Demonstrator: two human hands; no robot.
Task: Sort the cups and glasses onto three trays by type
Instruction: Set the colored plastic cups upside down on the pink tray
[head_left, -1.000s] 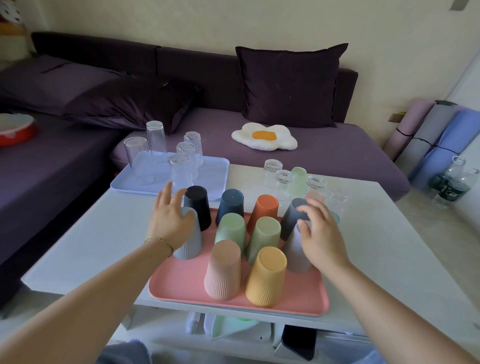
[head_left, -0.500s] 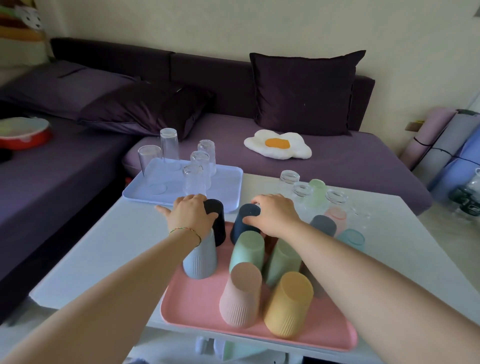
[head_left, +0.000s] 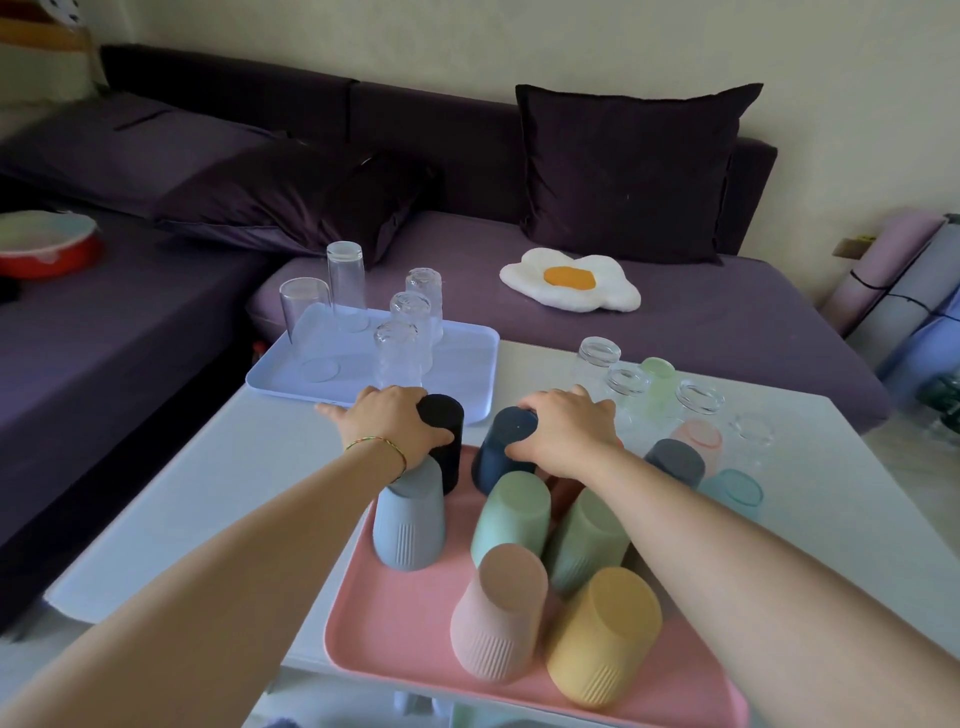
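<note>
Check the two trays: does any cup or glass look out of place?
Nothing is spilled or broken. One oddity: the leftmost glass on the blue tray seems to stand mouth up, while the tall glass beside it stands inverted.

The table (head_left: 218, 509) stands before the sofa (head_left: 727, 332). At its 6 o'clock edge lies the near tray (head_left: 395, 623), overhanging toward the viewer, with upturned cups (head_left: 498, 613) standing on it in rows. At 11 o'clock lies the far tray (head_left: 462, 358), carrying glasses (head_left: 345, 280). At 2 o'clock a loose cluster (head_left: 696, 400) of glasses and cups stands on the table itself. The left hand (head_left: 389, 421) grips the corner cup (head_left: 447, 441) at the near tray's 11 o'clock; the right hand (head_left: 566, 431) grips the back cup (head_left: 501, 452) at its 12 o'clock. On the sofa an egg-shaped cushion (head_left: 569, 280) lies at 12 o'clock, a square cushion (head_left: 628, 171) behind it, a bowl (head_left: 47, 249) at 9 o'clock — rolled mats (head_left: 883, 280) stand at 3 o'clock.
</note>
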